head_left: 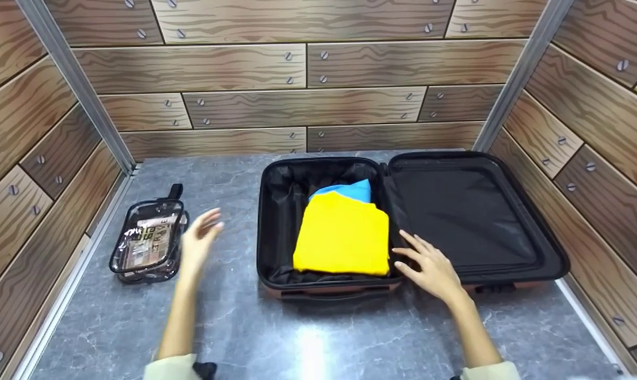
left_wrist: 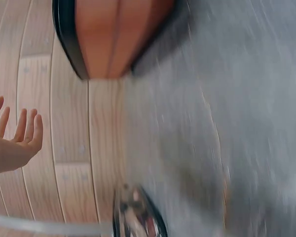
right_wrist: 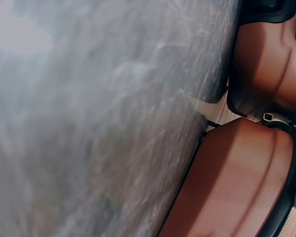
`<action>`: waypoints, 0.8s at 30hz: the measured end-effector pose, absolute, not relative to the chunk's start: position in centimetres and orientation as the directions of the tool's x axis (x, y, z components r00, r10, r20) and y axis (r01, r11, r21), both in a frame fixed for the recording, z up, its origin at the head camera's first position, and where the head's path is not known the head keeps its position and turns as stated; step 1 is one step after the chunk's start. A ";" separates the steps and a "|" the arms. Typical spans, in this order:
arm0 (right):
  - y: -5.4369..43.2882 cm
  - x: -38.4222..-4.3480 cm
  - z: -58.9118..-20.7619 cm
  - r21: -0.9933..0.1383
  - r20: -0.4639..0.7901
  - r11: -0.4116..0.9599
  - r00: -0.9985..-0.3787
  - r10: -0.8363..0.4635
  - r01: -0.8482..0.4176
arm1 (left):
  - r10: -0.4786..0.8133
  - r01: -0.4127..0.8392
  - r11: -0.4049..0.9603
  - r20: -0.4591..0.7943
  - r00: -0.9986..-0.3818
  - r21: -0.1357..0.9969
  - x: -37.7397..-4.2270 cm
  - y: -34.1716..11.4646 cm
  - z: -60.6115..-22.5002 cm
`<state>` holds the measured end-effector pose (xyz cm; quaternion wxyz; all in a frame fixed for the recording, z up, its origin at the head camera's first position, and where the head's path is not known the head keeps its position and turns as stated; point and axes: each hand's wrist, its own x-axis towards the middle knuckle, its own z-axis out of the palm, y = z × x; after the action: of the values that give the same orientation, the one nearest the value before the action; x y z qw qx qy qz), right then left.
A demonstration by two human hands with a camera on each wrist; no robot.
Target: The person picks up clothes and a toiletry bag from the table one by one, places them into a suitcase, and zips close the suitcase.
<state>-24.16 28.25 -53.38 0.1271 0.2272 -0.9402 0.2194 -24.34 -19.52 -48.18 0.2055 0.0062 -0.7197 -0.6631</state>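
An open black-lined suitcase [head_left: 281, 216] holds a folded yellow garment [head_left: 345, 235], with part of a blue cloth [head_left: 356, 191] showing behind it. My right hand [head_left: 429, 266] is at the suitcase's near inner edge, fingers spread beside the yellow garment and holding nothing. To the left, my left hand [head_left: 194, 248] is raised with loosely bent fingers and nothing in it. Right beside that hand lies a clear pouch [head_left: 147, 245] with black trim and printed lettering. The left wrist view also shows the left hand [left_wrist: 15, 148] and the suitcase's orange-brown shell [left_wrist: 118, 39].
The suitcase's lid [head_left: 456, 221] lies flat open on the right. A grey marbled tabletop [head_left: 228, 327] bears everything. Wood-patterned panels [head_left: 244, 68] wall in the back and both sides. A zipper pull [right_wrist: 271, 117] shows between the shell halves.
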 end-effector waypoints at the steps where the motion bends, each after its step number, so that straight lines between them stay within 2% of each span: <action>1: 28.3 -24.2 -53.4 -0.353 0.339 0.801 -0.864 -0.373 -0.484 | -0.294 0.251 0.123 0.277 -0.915 0.960 -24.1 -20.3 -48.2; 9: 28.2 -24.2 -53.4 -0.345 0.348 0.801 -0.859 -0.376 -0.490 | -0.439 0.133 0.180 0.201 -0.876 0.975 -22.3 -25.7 -49.0; 16: 28.2 -24.1 -53.3 -0.356 0.335 0.802 -0.867 -0.370 -0.480 | -0.618 0.014 0.258 0.176 -0.767 0.966 -21.1 -30.1 -51.3; 19: 28.3 -24.2 -53.3 -0.355 0.339 0.802 -0.866 -0.368 -0.480 | -0.669 -0.026 0.239 0.145 -0.729 0.971 -20.9 -31.4 -52.5; 24: 28.2 -24.2 -53.4 -0.355 0.341 0.800 -0.864 -0.371 -0.483 | -0.732 -0.177 0.248 0.064 -0.679 0.953 -20.5 -33.1 -54.1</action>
<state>-24.18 28.23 -53.42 0.1283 0.2271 -0.9400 0.2199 -20.45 -33.14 -54.14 0.2604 0.3047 -0.7457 -0.5323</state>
